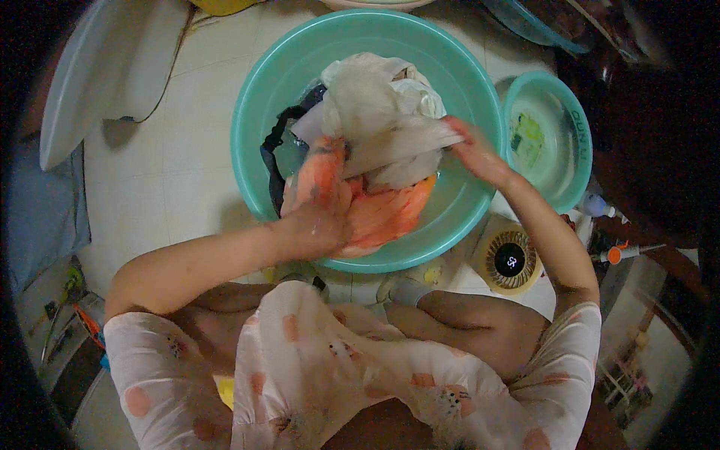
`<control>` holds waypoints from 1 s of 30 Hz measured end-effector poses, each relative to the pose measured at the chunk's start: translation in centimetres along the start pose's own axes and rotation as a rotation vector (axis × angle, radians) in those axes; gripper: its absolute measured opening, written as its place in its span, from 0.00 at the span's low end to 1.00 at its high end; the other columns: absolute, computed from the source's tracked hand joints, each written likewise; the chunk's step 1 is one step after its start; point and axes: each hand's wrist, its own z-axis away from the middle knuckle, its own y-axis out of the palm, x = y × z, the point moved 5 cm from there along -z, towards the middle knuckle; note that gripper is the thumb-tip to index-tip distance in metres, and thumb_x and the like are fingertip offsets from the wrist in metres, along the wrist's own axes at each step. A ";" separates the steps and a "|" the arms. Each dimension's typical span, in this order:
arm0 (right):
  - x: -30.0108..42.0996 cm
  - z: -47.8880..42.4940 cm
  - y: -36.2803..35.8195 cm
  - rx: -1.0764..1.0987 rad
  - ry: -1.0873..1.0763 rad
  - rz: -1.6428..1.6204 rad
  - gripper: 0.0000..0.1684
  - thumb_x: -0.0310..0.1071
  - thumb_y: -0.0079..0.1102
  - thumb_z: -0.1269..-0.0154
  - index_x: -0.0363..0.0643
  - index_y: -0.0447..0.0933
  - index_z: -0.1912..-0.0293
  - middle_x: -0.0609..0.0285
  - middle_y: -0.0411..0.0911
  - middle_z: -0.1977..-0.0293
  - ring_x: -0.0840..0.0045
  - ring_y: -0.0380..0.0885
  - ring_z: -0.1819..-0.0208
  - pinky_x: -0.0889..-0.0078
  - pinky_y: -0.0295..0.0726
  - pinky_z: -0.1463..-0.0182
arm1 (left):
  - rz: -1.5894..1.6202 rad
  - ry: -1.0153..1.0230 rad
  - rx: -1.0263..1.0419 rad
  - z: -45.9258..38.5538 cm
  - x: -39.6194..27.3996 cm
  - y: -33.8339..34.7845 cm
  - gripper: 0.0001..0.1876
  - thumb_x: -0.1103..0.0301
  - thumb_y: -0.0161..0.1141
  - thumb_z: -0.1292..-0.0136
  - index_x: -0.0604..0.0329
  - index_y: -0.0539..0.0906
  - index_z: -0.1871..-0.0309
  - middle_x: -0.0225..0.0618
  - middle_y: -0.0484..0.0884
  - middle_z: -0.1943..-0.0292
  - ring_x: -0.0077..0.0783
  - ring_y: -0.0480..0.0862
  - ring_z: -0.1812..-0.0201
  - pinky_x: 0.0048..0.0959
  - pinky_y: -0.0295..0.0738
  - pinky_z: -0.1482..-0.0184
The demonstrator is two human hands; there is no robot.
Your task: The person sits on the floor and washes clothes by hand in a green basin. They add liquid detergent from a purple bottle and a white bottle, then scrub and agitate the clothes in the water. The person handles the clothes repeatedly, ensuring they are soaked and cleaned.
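A large green plastic basin (243, 169) in front of me holds wet cloths in some water. My right hand (475, 149) pinches the edge of a pale, sheer-looking cloth (365, 107) and stretches it toward the basin's right side. At the lower left of the pile, my left hand (320, 216) is blurred against the cloths, and its fingers are hard to make out. An orange cloth (388, 214) lies just right of it, under the pale one. Along the left wall of the basin runs a dark strap-like piece of fabric (273, 152).
A smaller green basin (582, 146) with a yellow-green item inside stands against the large one's right side. Below it sits a round fan (509, 259) with a lit display. A clear bottle (596, 205) is beyond. Light tiles (197, 140) cover the floor.
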 end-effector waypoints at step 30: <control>2.0 9.3 -1.7 -0.018 0.315 0.253 0.27 0.27 0.48 0.48 0.40 0.65 0.45 0.56 0.75 0.59 0.74 0.73 0.57 0.73 0.70 0.52 | -0.249 -0.353 -0.511 -21.4 11.7 -11.7 0.41 0.40 0.65 0.65 0.59 0.70 0.49 0.45 0.74 0.52 0.45 0.71 0.48 0.41 0.68 0.50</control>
